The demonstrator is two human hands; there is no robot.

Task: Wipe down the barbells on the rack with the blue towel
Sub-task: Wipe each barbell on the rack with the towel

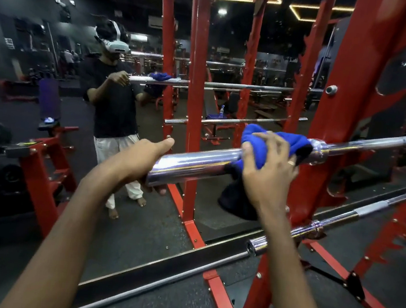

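**Desk:** What takes up most of the frame?

**Photographer:** A wall mirror (39,101) stands behind the red rack (336,117). It doubles the rack's posts and shows the person's reflection (113,104), in a dark shirt and a white headset.

**Desk:** What sits on the rack?

**Photographer:** Two chrome bars. The upper barbell (191,162) lies across the rack's notched upright, and its thick sleeve juts out to the left of the rack. The lower barbell (340,218) rests on the rack beneath it, and its sleeve end also pokes out past the upright.

**Desk:** Where is the cloth?

**Photographer:** The blue towel (273,141) is bunched round the upper barbell's sleeve, just left of the rack's upright and against the bar's collar. A shadowed tail of it hangs under the bar.

**Desk:** And the hands?

**Photographer:** The right hand (267,175) clasps the towel from above, with its fingers spread and bent over the cloth. The left hand (144,157) is farther out from the rack, at the sleeve's free end. It grips the chrome with the thumb along the top and the fingers curled beneath.

**Desk:** Any small detail?

**Photographer:** There is a ring (291,163) on one finger of the right hand.
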